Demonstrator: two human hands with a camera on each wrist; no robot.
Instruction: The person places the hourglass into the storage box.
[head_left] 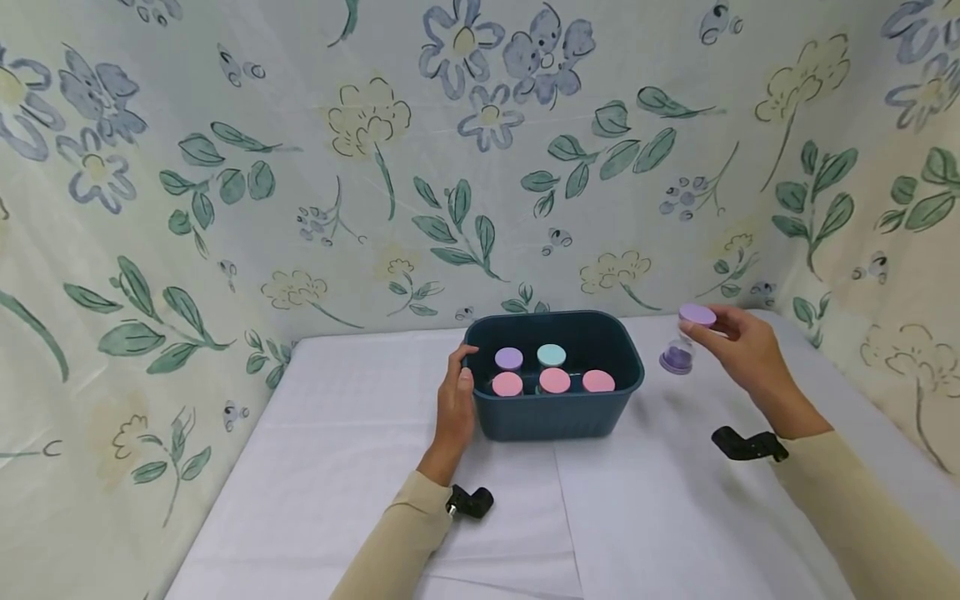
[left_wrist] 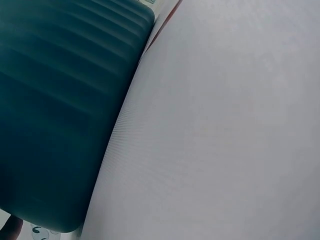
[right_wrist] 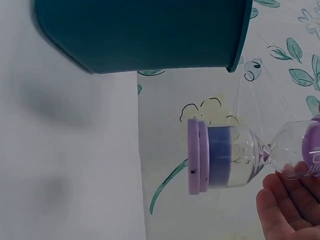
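My right hand [head_left: 738,346] holds a small sand timer [head_left: 678,358] by its upper purple cap, to the right of a dark teal bin [head_left: 558,418]. In the right wrist view the timer's clear waisted glass [right_wrist: 245,152] shows, with purple sand at its lower end. That lower cap hangs above the table, touching nothing. My left hand [head_left: 455,408] grips the bin at its left end, fingers by the rim. Inside the bin stand several round-capped pieces: pink caps [head_left: 555,381] in front, a purple cap [head_left: 508,358] and a light teal cap [head_left: 551,355] behind.
A white cloth [head_left: 337,483] covers the table. Behind the table and at both sides hangs a flower-printed curtain [head_left: 450,275]. A black wrist mount [head_left: 471,502] sits on the left sleeve, another black mount [head_left: 750,444] on the right.
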